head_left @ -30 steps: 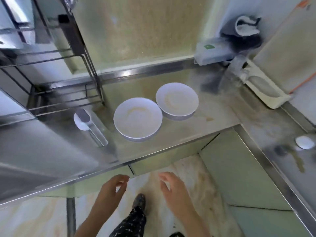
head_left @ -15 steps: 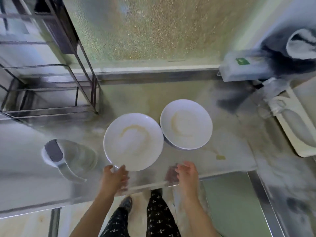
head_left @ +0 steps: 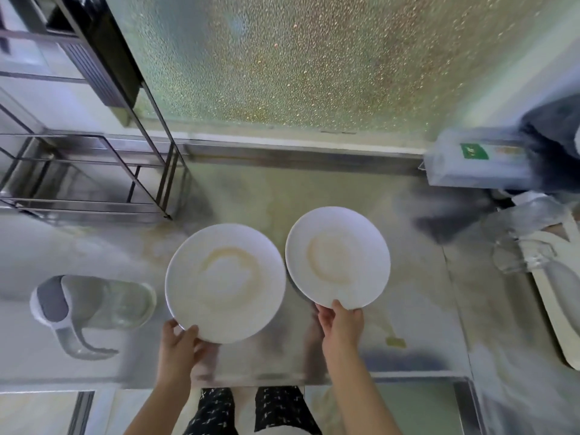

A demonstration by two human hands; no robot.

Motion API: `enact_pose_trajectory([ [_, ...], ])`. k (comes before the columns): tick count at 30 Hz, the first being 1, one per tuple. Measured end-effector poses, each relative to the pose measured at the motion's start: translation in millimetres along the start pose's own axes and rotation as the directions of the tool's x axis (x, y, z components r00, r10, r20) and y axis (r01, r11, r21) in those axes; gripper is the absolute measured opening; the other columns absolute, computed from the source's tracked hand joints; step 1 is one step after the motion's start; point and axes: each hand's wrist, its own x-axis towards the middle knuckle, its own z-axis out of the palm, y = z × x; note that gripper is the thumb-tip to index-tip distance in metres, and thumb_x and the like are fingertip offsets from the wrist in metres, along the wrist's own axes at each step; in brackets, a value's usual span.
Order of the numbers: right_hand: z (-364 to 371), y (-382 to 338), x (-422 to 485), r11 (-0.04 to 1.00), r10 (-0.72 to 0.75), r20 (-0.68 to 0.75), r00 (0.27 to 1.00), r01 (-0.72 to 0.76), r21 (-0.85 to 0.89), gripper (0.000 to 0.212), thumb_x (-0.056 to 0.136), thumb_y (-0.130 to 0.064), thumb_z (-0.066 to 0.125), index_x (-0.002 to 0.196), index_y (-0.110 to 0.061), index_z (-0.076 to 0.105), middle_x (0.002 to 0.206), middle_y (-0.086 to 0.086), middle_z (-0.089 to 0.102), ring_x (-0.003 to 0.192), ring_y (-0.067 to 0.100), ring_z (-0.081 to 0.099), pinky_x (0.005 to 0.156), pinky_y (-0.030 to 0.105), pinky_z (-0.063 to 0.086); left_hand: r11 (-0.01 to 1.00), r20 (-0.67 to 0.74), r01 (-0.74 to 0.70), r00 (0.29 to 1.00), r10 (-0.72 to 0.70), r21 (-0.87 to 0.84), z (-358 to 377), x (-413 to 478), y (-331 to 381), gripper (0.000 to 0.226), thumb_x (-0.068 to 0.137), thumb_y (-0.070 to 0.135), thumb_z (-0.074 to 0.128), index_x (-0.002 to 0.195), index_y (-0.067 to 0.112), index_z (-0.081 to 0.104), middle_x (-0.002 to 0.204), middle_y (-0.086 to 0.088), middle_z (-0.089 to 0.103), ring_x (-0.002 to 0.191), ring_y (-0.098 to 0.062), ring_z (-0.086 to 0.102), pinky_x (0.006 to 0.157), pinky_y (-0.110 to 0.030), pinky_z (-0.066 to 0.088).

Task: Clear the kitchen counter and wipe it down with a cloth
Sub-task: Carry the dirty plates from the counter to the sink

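Head view, clearing stage. Both hands, which a moment earlier hovered short of the counter's front edge, have now closed on the two soiled white plates — the left hand (head_left: 179, 346) pinches the near rim of the left plate (head_left: 225, 282) at about its 7 o'clock, thumb on top and fingers beneath; the right hand (head_left: 342, 324) takes the right plate (head_left: 337, 257) at its 6 o'clock in a like grip. The two plates sit side by side, rims nearly touching, at the centre of the steel counter (head_left: 423, 309). The plates appear raised or tilted off the surface, though this cannot be confirmed. In all likelihood, clearing has begun and wiping has not; no cloth can be identified.

Still on the counter: a clear jug (head_left: 94, 304) lying on its side at 9 o'clock of the left plate, a wire rack (head_left: 94, 171) at 10 o'clock, a small yellowish spill (head_left: 396, 342) at 4 o'clock of the right plate.

Hard to read — the right edge is smeared by motion: a pale box with a green label (head_left: 474, 161) at 2 o'clock, and below it a cream-coloured object cut by the frame. The fingers under both plates are hidden.
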Motion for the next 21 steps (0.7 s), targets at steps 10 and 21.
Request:
enact_pose_trajectory([
  [10, -59, -5, -39, 0.984, -0.165, -0.012, 0.986, 0.165, 0.063, 0.03, 0.088, 0.005, 0.051, 0.11, -0.016, 0.051, 0.082, 0.007, 0.063, 0.053, 0.016, 0.063, 0.047, 0.022, 0.047, 0.966, 0.203, -0.24, 0.955, 0.217, 0.094, -2, -4, 31, 0.02, 0.094, 0.0, 0.039, 0.112, 0.009, 0.038, 0.105, -0.015, 0.049, 0.077, -0.021, 0.052, 0.048, -0.013, 0.05],
  [21, -175, 109, -173, 0.818, -0.307, -0.396, 0.865, 0.453, 0.355, 0.025, 0.085, 0.004, 0.056, 0.101, -0.014, 0.063, 0.076, 0.009, 0.063, 0.064, 0.025, 0.054, 0.062, 0.033, 0.047, 0.856, 0.728, -0.501, 0.635, 0.26, 0.131, 10, -35, 33, 0.021, 0.093, -0.001, 0.044, 0.111, 0.01, 0.041, 0.083, -0.01, 0.059, 0.066, -0.015, 0.059, 0.056, -0.015, 0.054],
])
